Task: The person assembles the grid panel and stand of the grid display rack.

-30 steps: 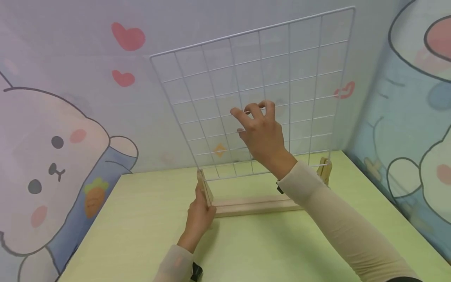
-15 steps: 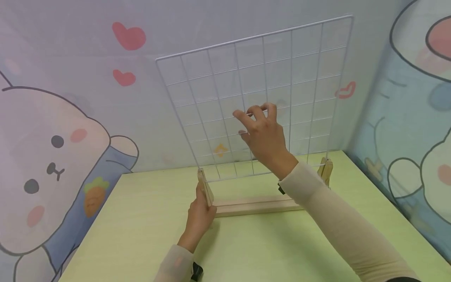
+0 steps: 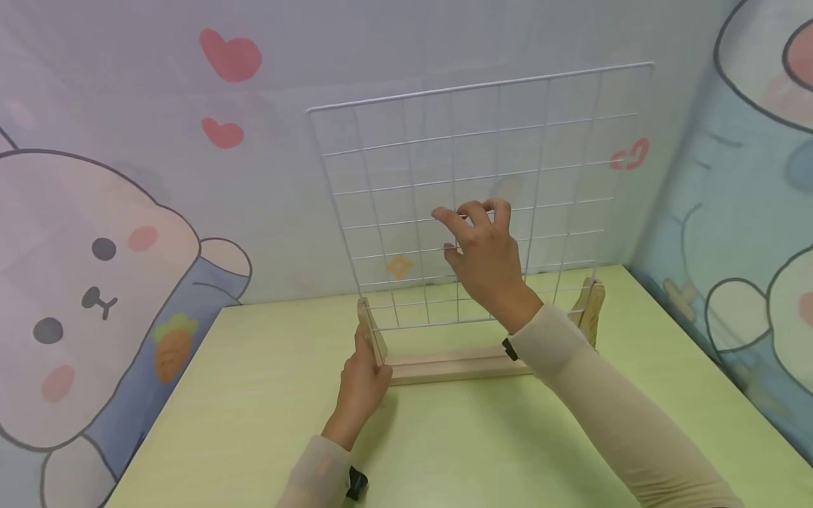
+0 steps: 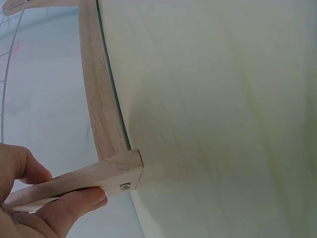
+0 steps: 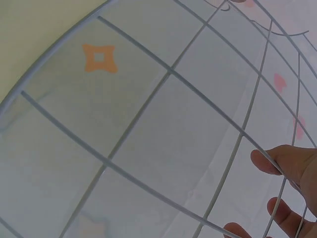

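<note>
A white wire grid panel point(image 3: 480, 87) stands upright, leaning a little, over a low wooden stand point(image 3: 457, 370). My right hand point(image 3: 485, 261) holds the panel near its middle, fingers hooked through the squares; in the right wrist view the thumb point(image 5: 267, 162) and fingertips show around the wires. My left hand point(image 3: 362, 384) grips the stand's left upright point(image 3: 373, 335). In the left wrist view, thumb and finger pinch that wooden piece point(image 4: 109, 171). The panel's lower corners lie at the left upright and the right upright point(image 3: 592, 310); whether they sit in slots I cannot tell.
The stand rests on a pale yellow-green table point(image 3: 267, 409). Behind it rises a cloth backdrop point(image 3: 267, 190) with hearts and cartoon animals, and a printed side wall point(image 3: 762, 233) borders the table at the right.
The panel's top edge has come down in view and become more level, its left corner shifting right. My right hand has moved slightly right and down with it. The left hand keeps its grip.
</note>
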A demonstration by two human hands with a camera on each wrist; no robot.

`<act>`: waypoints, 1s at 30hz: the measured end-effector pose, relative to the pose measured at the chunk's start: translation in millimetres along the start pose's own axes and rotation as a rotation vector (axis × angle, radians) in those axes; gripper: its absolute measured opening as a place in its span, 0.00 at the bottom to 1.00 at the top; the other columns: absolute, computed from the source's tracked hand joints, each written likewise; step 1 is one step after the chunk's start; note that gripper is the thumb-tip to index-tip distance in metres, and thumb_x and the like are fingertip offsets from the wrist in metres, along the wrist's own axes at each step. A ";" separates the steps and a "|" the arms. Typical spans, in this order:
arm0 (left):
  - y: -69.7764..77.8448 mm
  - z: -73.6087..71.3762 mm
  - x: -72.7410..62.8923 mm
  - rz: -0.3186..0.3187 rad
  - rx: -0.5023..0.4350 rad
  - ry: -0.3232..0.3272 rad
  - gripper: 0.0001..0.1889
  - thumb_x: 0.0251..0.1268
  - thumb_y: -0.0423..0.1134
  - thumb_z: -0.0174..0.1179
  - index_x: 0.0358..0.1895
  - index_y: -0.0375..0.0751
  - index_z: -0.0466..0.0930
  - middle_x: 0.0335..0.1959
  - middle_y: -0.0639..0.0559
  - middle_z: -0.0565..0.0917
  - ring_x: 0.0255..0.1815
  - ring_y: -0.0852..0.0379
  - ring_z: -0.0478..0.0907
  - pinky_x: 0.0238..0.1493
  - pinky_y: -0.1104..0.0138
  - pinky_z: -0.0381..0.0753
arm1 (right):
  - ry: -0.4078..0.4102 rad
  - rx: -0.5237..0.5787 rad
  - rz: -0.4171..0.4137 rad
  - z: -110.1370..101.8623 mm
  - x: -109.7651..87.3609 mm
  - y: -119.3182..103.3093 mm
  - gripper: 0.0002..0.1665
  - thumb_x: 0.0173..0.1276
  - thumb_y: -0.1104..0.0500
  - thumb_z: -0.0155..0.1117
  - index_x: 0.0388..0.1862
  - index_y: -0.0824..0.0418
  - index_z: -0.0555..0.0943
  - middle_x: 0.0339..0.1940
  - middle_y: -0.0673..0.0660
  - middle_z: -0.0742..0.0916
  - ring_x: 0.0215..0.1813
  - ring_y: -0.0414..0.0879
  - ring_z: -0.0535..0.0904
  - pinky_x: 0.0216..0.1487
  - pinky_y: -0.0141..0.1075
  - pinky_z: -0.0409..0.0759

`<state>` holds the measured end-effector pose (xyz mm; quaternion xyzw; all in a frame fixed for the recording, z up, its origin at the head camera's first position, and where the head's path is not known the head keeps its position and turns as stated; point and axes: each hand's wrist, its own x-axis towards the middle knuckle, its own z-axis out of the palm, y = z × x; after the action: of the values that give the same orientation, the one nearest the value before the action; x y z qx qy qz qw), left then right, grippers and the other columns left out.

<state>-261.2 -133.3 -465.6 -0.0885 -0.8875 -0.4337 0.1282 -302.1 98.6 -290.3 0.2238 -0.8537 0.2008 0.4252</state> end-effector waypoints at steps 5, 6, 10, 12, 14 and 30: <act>1.5 0.1 1.3 0.005 0.004 0.011 0.45 0.62 0.21 0.55 0.82 0.31 0.46 0.60 0.15 0.77 0.35 0.40 0.86 0.17 0.67 0.76 | -0.012 0.036 0.001 0.6 -2.3 2.5 0.31 0.63 0.73 0.74 0.62 0.53 0.83 0.53 0.62 0.83 0.64 0.68 0.67 0.22 0.44 0.82; 1.6 0.1 1.5 0.006 0.005 0.013 0.45 0.61 0.21 0.55 0.82 0.31 0.46 0.60 0.15 0.77 0.35 0.40 0.86 0.17 0.67 0.76 | -0.013 0.043 0.001 1.1 -2.9 2.8 0.31 0.62 0.74 0.74 0.62 0.53 0.83 0.53 0.62 0.83 0.64 0.68 0.67 0.22 0.44 0.82; 1.5 -0.5 1.8 0.005 0.009 0.016 0.45 0.61 0.21 0.55 0.82 0.31 0.46 0.56 0.17 0.80 0.27 0.47 0.83 0.17 0.67 0.76 | -0.014 0.065 0.005 3.9 -5.9 4.2 0.31 0.62 0.75 0.72 0.62 0.54 0.83 0.52 0.63 0.83 0.64 0.69 0.66 0.23 0.43 0.82; 1.1 -0.9 1.7 0.002 0.007 0.014 0.45 0.61 0.21 0.55 0.82 0.30 0.46 0.56 0.17 0.80 0.22 0.51 0.81 0.16 0.67 0.76 | -0.012 0.076 0.011 5.5 -8.0 4.7 0.31 0.61 0.76 0.72 0.62 0.55 0.83 0.52 0.63 0.83 0.64 0.69 0.66 0.24 0.42 0.82; 0.7 -1.1 1.7 0.000 0.004 0.010 0.45 0.61 0.21 0.54 0.82 0.31 0.45 0.56 0.16 0.80 0.19 0.53 0.79 0.15 0.67 0.75 | -0.009 0.086 0.018 6.8 -10.4 5.3 0.31 0.61 0.76 0.72 0.62 0.55 0.83 0.51 0.63 0.83 0.64 0.69 0.65 0.24 0.42 0.82; -0.7 0.8 0.7 0.000 -0.005 0.004 0.45 0.60 0.20 0.53 0.82 0.30 0.45 0.60 0.14 0.77 0.18 0.53 0.78 0.14 0.68 0.71 | -0.040 0.081 0.026 17.5 -34.8 10.3 0.31 0.62 0.76 0.71 0.61 0.54 0.83 0.52 0.63 0.83 0.64 0.69 0.66 0.20 0.40 0.79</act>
<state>-262.2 -133.1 -466.4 -0.0881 -0.8862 -0.4360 0.1299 -300.1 105.1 -330.0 0.2335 -0.8560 0.2363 0.3962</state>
